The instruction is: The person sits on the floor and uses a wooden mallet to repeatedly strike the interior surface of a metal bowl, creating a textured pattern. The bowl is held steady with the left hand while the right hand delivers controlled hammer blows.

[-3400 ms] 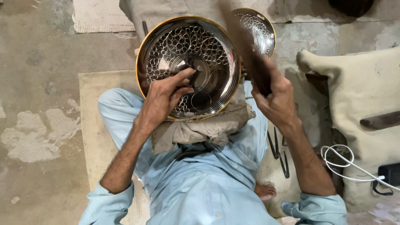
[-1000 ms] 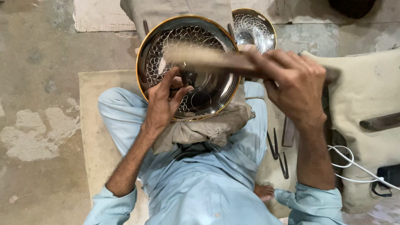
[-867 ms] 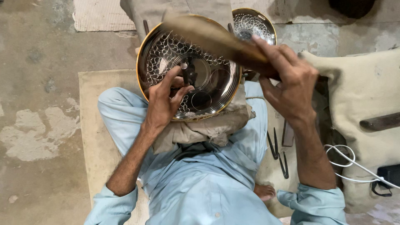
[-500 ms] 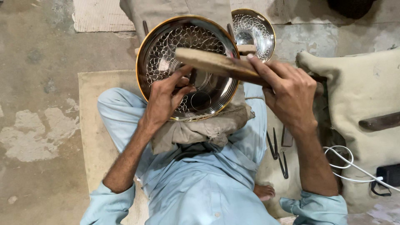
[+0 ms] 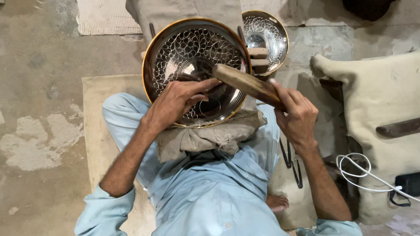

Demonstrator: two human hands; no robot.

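A large shiny metal bowl [image 5: 175, 52] with engraved floral patterning and a gold rim rests on a folded cloth pad [image 5: 210, 135] in my lap. My left hand [image 5: 177, 102] lies inside the bowl, fingers pinched on a small dark punch tool [image 5: 190, 78] set against the metal. My right hand [image 5: 297, 116] grips a wooden mallet [image 5: 245, 83]; its head is down at the punch, just above my left fingers.
A second, smaller engraved bowl [image 5: 271, 35] stands behind the big one. A pale cushion [image 5: 376, 100] lies to the right, with a white cable [image 5: 363, 170] and dark metal tools [image 5: 293, 166] beside my leg. I sit on a mat [image 5: 100, 131] on a concrete floor.
The mallet swung up and across the bowl in my right hand, then came down onto the punch. My left hand stayed in place inside the bowl.
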